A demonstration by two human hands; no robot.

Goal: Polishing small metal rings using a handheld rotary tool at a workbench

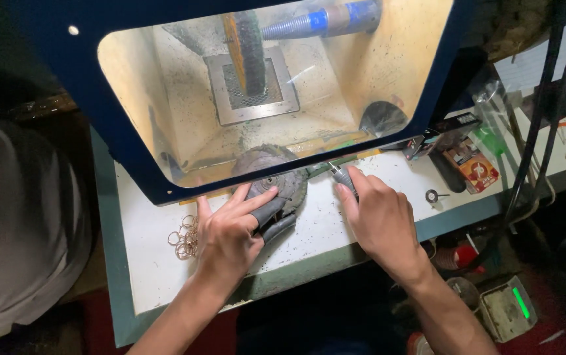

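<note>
A dark, round, ragged buffing wheel (275,176) lies flat on the white bench at the mouth of the polishing cabinet. My left hand (229,231) presses on its near edge, with grey rubber guards on two fingers, and steadies it. My right hand (380,218) is closed around a grey-handled metal tool (339,175). The tool's tip points left toward the wheel's hub. Both hands sit side by side just below the cabinet's blue frame (132,164).
Inside the cabinet an upright buffing wheel (247,52) stands over a metal grate (257,105), with a blue hose (326,20) behind. Several gold rings (184,238) lie left of my hand. A small package (471,164), cables (546,98), a scale (508,309), and a person in grey (13,217) surround the bench.
</note>
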